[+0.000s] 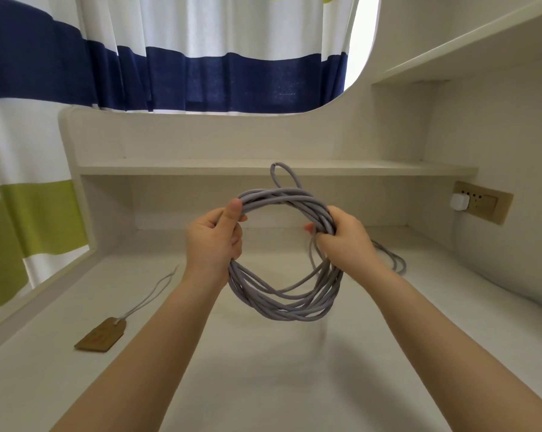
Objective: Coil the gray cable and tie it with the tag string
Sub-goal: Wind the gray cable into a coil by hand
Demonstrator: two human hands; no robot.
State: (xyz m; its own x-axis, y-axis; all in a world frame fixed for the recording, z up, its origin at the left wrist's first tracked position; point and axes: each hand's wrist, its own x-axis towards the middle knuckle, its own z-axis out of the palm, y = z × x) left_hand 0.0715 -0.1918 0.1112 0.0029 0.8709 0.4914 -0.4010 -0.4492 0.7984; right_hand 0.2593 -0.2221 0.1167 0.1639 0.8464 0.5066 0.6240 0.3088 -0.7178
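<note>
A: Two forearms are seen reaching out over the white desk (263,385); what is held?

B: The gray cable (283,302) is held up as a coil above the desk. Its left side is gripped by the left hand (215,236), thumb laid over the strands, and its right side is clasped by the right hand (341,236), fingers curled round the bundle.

A: Is all of it gathered?

B: Not quite, it is judged. A loose length (391,257) is left trailing on the desk behind the right hand; where it ends cannot be made out.

A: And the tie?

B: The tag (102,335) is lain flat on the desk, well left of the coil, its string (148,296) stretched away towards the shelf (201,167). The left hand is the nearer to it, so the coil would have to be kept by the right
</note>
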